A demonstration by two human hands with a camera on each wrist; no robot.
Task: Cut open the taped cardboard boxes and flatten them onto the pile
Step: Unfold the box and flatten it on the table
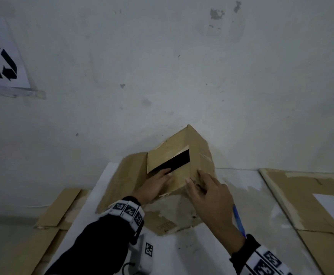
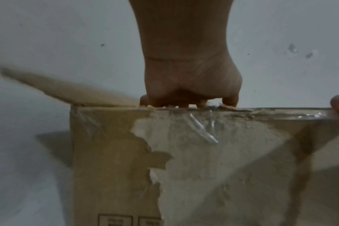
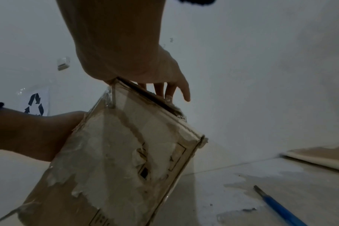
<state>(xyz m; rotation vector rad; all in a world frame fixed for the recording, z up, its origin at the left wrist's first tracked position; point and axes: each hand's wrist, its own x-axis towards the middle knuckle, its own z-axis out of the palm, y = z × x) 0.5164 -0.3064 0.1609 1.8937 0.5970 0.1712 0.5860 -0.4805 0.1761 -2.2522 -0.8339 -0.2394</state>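
Two hands on an opened box, cutter laid aside

In the centre of the head view we hold the cardboard box (image 1: 174, 165) on the white sheet (image 1: 211, 251) against the wall, one flap already swung out to the left. Our left hand (image 1: 155, 185) hooks its fingers over the top edge — clamped on the box rim, as the left wrist view shows. This steadies the box, we judge, so the walls can be pushed down. Our right hand (image 1: 207, 195) lies with fingers straight and spread against the right corner, pressing rather than gripping. The blue cutter (image 3: 279, 208) lies free at lower right of the right wrist view, so cutting on this box looks finished. Flattened cardboard (image 1: 309, 199) lies at right and lower left of the head view — the pile this one should join.
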